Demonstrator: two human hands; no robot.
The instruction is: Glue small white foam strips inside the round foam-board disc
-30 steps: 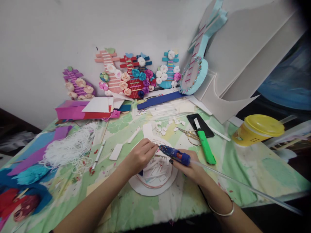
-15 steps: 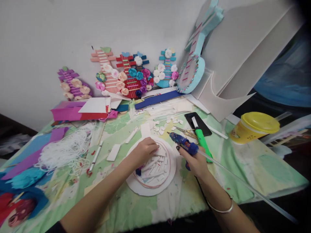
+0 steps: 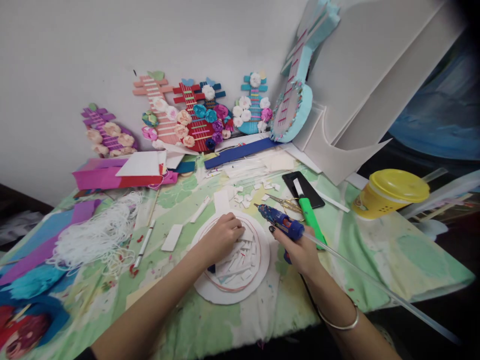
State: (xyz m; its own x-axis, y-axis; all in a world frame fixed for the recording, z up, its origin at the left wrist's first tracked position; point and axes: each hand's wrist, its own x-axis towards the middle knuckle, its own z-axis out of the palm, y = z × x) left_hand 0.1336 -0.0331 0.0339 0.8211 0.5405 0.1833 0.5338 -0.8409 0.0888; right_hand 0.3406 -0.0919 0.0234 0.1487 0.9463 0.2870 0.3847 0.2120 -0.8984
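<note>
My left hand (image 3: 221,236) rests with curled fingers on small white foam strips (image 3: 240,260) lying on a round white foam disc (image 3: 258,270) with a red ring drawn on it. The fingertips press down on the strips. Just right of the disc, my right hand (image 3: 298,248) grips a blue hot glue gun (image 3: 279,222). Its nozzle points up and left, lifted off the disc. A long clear glue stick (image 3: 375,287) trails from the gun's back toward the lower right.
A green utility knife (image 3: 310,216), gold scissors (image 3: 287,202) and a black phone (image 3: 303,190) lie behind the gun. A yellow lidded tub (image 3: 392,192) stands at right. White cord (image 3: 99,235) is piled at left. Foam guitars (image 3: 198,117) and white boards (image 3: 367,85) lean on the wall.
My right hand has lifted the glue gun off the disc and drawn it back to the right. My left hand has settled down onto the strips.
</note>
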